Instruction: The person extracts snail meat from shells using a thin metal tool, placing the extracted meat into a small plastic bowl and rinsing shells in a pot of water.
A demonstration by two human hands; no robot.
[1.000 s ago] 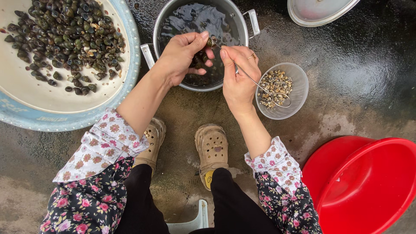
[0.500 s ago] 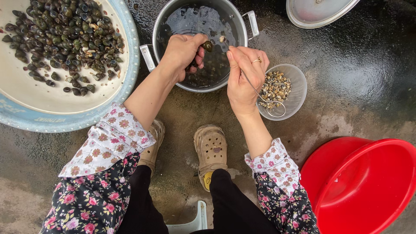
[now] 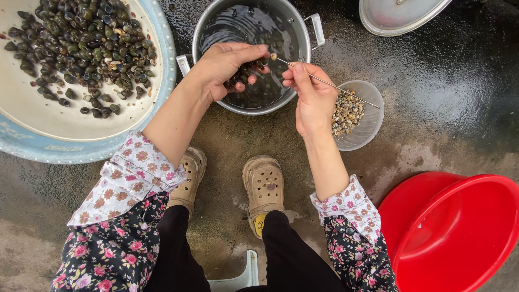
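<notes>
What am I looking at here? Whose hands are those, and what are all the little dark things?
The picture comes from a camera worn on a person's head, looking straight down, so you see their own arms, knees and shoes. The person sits low over wet ground. The left hand holds several small dark snails over a metal pot with water in it. The right hand pinches a thin metal pick; its tip, by the left fingers, carries a tiny pale bit. Beside that hand stands a small clear bowl with little pale and brown bits. On the left, a big blue-rimmed basin holds a heap of dark snails. A red tub sits at lower right, and a metal lid lies at the top.
</notes>
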